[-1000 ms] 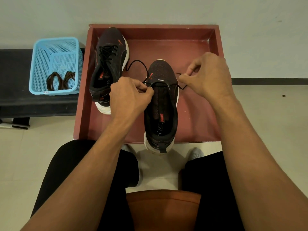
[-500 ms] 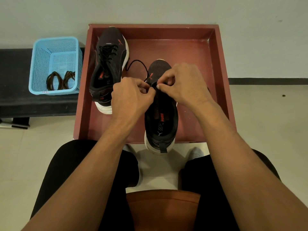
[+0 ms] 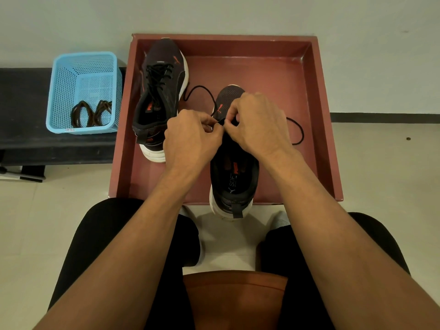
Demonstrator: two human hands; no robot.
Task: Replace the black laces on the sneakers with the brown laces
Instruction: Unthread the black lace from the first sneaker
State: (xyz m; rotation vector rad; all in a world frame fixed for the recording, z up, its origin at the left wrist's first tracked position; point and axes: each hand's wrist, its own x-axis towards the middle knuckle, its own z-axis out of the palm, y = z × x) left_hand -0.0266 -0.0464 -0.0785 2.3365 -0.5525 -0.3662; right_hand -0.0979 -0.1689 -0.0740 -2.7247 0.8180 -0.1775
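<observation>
Two black sneakers stand in a red tray (image 3: 316, 91). The far-left sneaker (image 3: 162, 91) is laced in black. The near sneaker (image 3: 234, 172) has its heel over the tray's front rim and its black lace (image 3: 298, 132) hangs loose on both sides. My left hand (image 3: 188, 139) and my right hand (image 3: 259, 122) meet over its front eyelets, each pinching the black lace at the fingertips. The eyelets are hidden under my hands. The brown laces (image 3: 91, 113) lie coiled in a blue basket (image 3: 83, 67).
The basket stands on a black bench (image 3: 21, 115) to the left of the tray. A wall rises right behind the tray. My knees and an orange-brown seat (image 3: 235, 298) fill the foreground, with pale floor tiles (image 3: 381, 163) on both sides.
My right hand came in from the right side of the sneaker to its front eyelets, next to my left hand. A loop of black lace now lies on the tray to the right.
</observation>
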